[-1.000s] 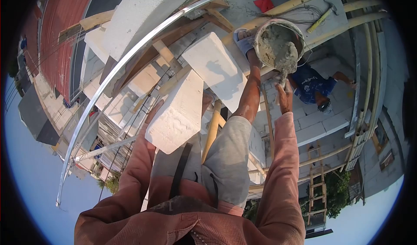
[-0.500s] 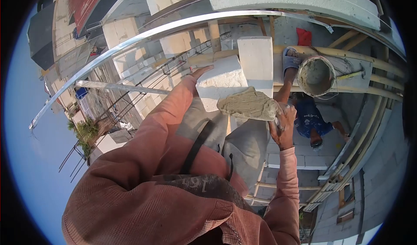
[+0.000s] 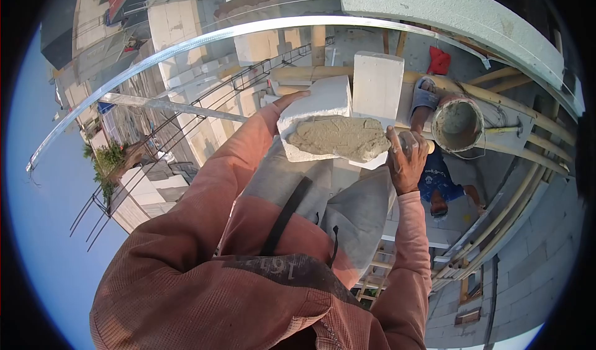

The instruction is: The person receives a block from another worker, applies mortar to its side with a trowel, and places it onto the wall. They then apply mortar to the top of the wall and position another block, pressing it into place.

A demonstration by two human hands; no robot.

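A white lightweight concrete block is in front of me above my lap. My left hand holds its far left edge, with the fingers partly hidden behind it. My right hand is closed round the handle of a trowel, whose handle end shows past the knuckles. A thick, ridged slab of grey mortar covers the trowel's blade and overlaps the near face of the block. Just beyond, a second white block stands beside the first.
A bucket of mortar sits at the right by bamboo poles and a tool handle. Below, a person in a blue shirt is at work. A silver metal strip arcs across, above steel rebar. A red cloth lies behind.
The trowel has moved left, and its mortar now lies level across the block's near face, where before it was tilted at the block's right corner. My left hand stays on the block.
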